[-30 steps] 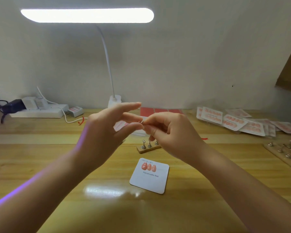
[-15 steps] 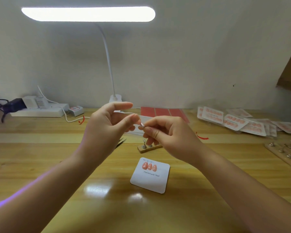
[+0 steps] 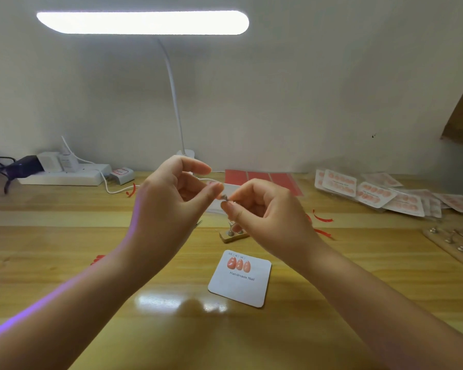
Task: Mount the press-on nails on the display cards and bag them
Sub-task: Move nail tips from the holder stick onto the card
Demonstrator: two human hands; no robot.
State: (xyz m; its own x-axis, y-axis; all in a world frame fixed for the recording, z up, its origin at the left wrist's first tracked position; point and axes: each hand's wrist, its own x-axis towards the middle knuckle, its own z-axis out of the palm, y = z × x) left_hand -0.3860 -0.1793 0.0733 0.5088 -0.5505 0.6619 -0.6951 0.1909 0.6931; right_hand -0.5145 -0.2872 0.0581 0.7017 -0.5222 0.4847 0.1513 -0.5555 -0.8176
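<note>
Both hands are raised over the desk and meet at a small metal nail peg [image 3: 226,198]. My right hand [image 3: 262,212] pinches the peg's stem between thumb and index finger. My left hand [image 3: 171,198] pinches the peg's top end with thumb and a finger; whether a nail sits there is too small to tell. Below lies a white display card [image 3: 241,288] printed "Handmade Nail", carrying three pink nails [image 3: 238,263] in its top left. A small wooden block with metal pegs [image 3: 233,234] stands just behind the card, partly hidden by my right hand.
Red adhesive sheets [image 3: 259,177] lie at the back centre. Several bagged nail cards [image 3: 372,192] pile up at the back right, and a wooden strip of pegs [image 3: 455,241] runs along the right edge. A power strip [image 3: 64,177] and a lamp base [image 3: 185,153] stand at the wall.
My left index finger, stretched out a second ago, has curled upward. Both hands stay joined at the peg and have shifted only slightly.
</note>
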